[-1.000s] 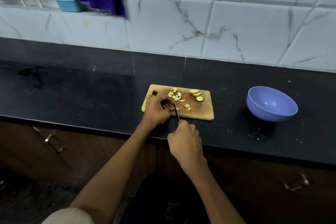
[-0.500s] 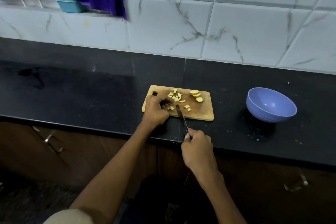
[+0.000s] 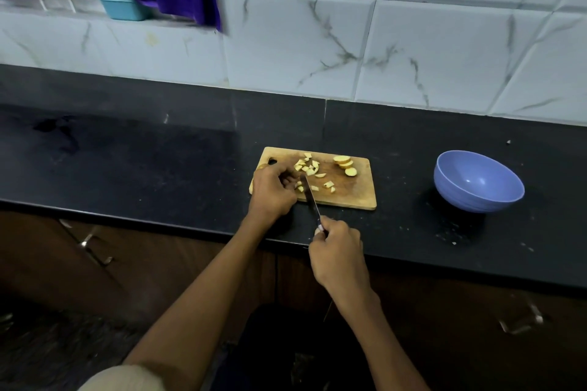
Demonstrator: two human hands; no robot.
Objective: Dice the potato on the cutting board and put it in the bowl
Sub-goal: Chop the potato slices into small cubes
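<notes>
Left hand fingers curled over potato pieces beside knife, right hand around handle.

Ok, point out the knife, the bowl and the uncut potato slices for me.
knife (image 3: 309, 197), head view, middle of the blade.
bowl (image 3: 457, 197), head view, outer wall near the front.
potato slices (image 3: 345, 164), head view, the stack at the board's far right.
</notes>
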